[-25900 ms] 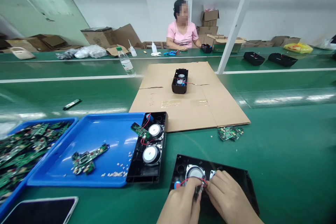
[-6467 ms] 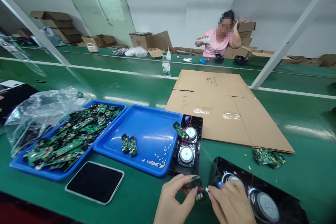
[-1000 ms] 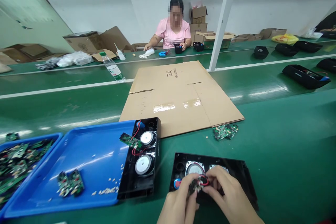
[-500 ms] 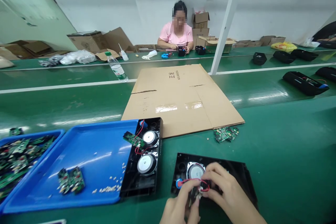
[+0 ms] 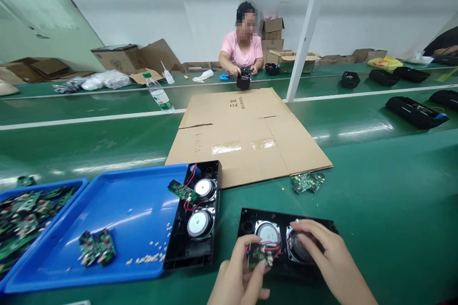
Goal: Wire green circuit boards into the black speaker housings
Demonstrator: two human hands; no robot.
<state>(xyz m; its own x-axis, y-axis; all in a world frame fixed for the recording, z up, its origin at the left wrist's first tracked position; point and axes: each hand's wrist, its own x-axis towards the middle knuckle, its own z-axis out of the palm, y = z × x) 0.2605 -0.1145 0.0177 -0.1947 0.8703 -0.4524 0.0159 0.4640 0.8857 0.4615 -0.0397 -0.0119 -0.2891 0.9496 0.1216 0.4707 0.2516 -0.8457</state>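
Between the thumb and fingers of my left hand (image 5: 243, 269) is a small green circuit board (image 5: 256, 254) with red wires on it, above a black speaker housing (image 5: 282, 217). My right hand (image 5: 324, 248) is over the housing's right-hand speaker (image 5: 296, 247), its thumb and forefinger close together near a small pale bit; whether they grip it is hard to make out. A second housing (image 5: 173, 251) with two round speakers stands at the blue tray's right edge, a wired green board (image 5: 182, 190) lying across it.
The blue tray (image 5: 121, 219) holds boards and small pale pieces. Further left, another tray (image 5: 77, 182) is full of boards. A cardboard sheet (image 5: 246, 128) lies ahead, with loose boards (image 5: 307, 182) by its corner. Beyond are a bottle (image 5: 159, 93), a post and a person (image 5: 241, 50) handling a black housing.
My right hand has moved away from the board to the right-hand speaker. My left hand has turned the board into view. The person opposite has shifted a black housing nearer.
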